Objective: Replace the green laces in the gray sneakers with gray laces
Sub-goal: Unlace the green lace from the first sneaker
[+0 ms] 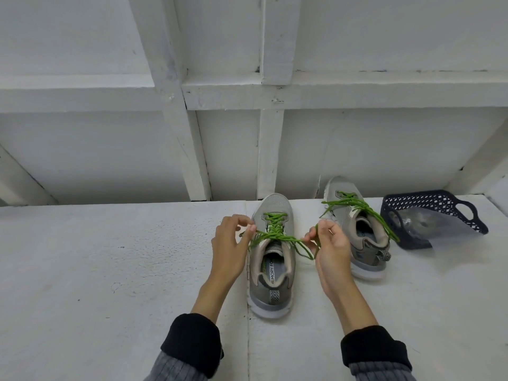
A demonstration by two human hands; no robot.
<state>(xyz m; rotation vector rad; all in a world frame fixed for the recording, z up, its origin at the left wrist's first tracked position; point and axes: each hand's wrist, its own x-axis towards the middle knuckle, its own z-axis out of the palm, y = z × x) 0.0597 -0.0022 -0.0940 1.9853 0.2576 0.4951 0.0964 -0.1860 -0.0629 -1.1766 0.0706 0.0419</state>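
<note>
Green laces (275, 232) fully threaded in both gray sneakers (272, 259) — left hand (228, 248) and right hand (330, 248) each pinch an end; gray laces possibly in basket (439, 204), right of frame.

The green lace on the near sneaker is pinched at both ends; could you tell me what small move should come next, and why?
Probably pull both ends outward to loosen the top crossing. The left hand and right hand each pinch an end of the green lace, which is untied but threaded through the near sneaker.
</note>
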